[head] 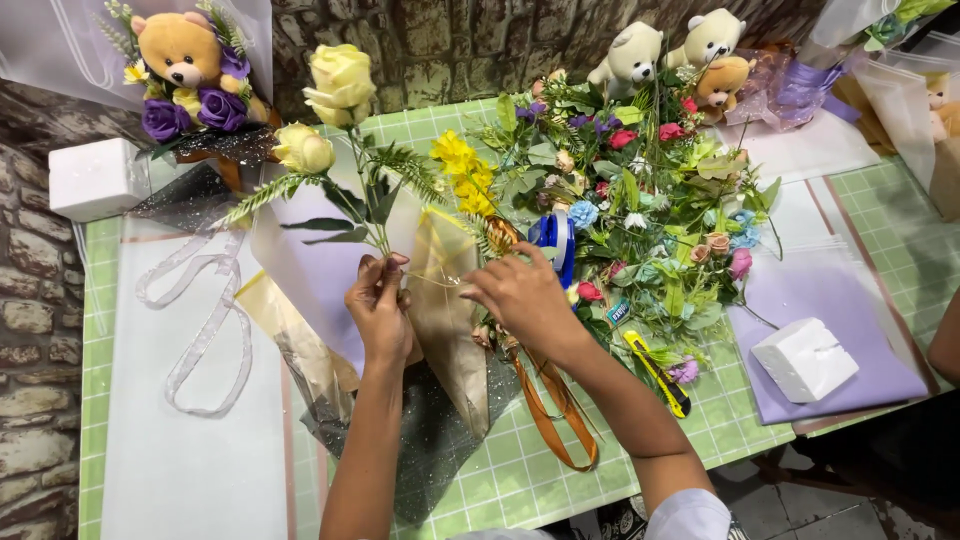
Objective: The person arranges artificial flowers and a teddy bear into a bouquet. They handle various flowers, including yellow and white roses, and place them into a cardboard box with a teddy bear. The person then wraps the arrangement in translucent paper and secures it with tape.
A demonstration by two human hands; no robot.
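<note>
My left hand (381, 305) grips the stems of a small bouquet, two pale yellow roses (340, 80) with green fern leaves, held over translucent lilac and gold wrapping sheets (320, 270). My right hand (520, 295) pinches the edge of the gold wrapping sheet (445, 300) just right of the stems, fingers closed on it. A blue tape dispenser (555, 240) lies right behind my right hand. An orange ribbon (550, 400) trails below my right wrist.
A heap of mixed artificial flowers (640, 210) fills the centre right. A yellow utility knife (658, 372), white foam blocks (805, 358) (95, 178), lilac paper (850, 300), a clear ribbon (200, 320) and teddy bear bouquets (190, 80) (690, 55) lie on the green checked table (500, 470).
</note>
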